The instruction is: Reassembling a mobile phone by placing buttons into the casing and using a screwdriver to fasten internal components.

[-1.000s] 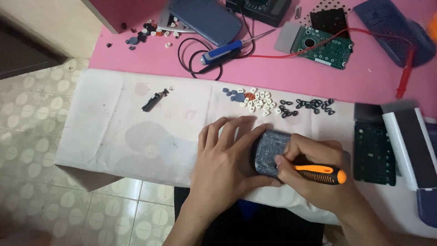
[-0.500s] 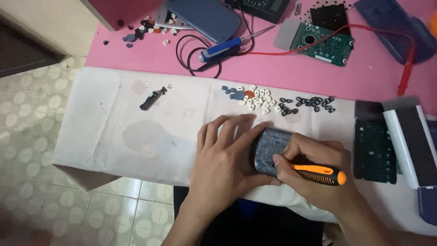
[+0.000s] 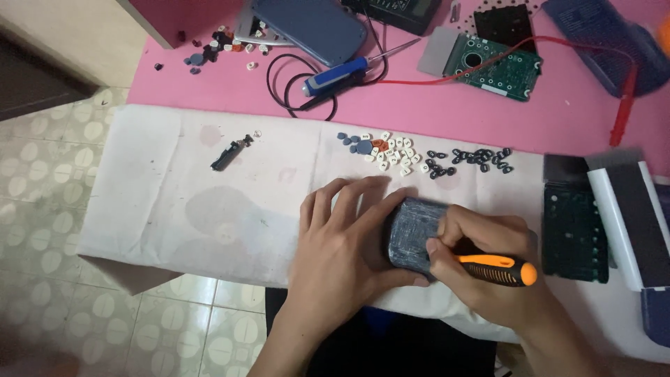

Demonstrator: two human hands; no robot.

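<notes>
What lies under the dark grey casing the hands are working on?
The grey casing rests on a white cloth over the table. The left hand and right hand cover its edges, hiding anything directly beneath.

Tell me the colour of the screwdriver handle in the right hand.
Orange with black trim, on the screwdriver handle in the head view.

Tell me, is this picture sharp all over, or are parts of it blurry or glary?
Head view: soft, even light, no harsh glare; the left hand throws only a faint shadow on the white cloth. The small keys are fairly crisp, but the right hand, its orange-handled screwdriver and the grey casing look slightly smeared, and the right edge blurs.
</notes>
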